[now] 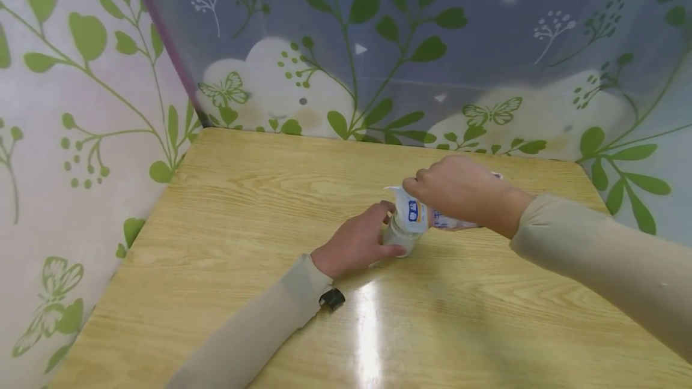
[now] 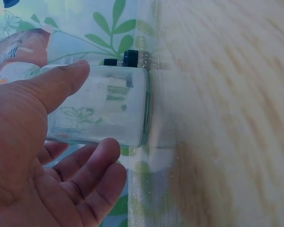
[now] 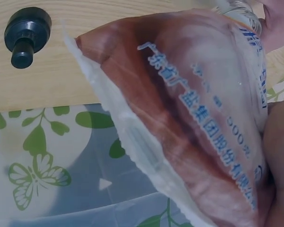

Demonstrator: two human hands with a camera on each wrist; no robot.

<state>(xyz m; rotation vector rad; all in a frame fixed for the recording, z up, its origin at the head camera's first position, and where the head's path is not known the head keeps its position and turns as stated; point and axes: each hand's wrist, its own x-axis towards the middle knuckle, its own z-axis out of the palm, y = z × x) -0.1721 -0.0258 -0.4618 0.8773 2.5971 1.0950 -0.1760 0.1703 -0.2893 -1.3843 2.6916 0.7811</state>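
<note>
A clear glass jar [image 1: 401, 241] stands upright on the table, and my left hand [image 1: 359, 242] holds it from the left, with the thumb on one side and the fingers round the other. Over its mouth tilts a plastic salt bag [image 1: 413, 212], white and brown with blue print. My right hand [image 1: 459, 183] grips this bag from above. The right wrist view shows the bag's brown side [image 3: 180, 104] close up. In the left wrist view the jar's glass wall [image 2: 99, 109] looks cloudy; how much is inside I cannot tell. The bag hides the jar's mouth.
A black knobbed lid or stopper [image 3: 27, 35] sits on the wooden table [image 1: 243, 215] beyond the bag. Leaf-patterned walls [image 1: 270, 95] border the table at the back and the left [image 1: 81, 107]. A glare streak lies in front of the jar.
</note>
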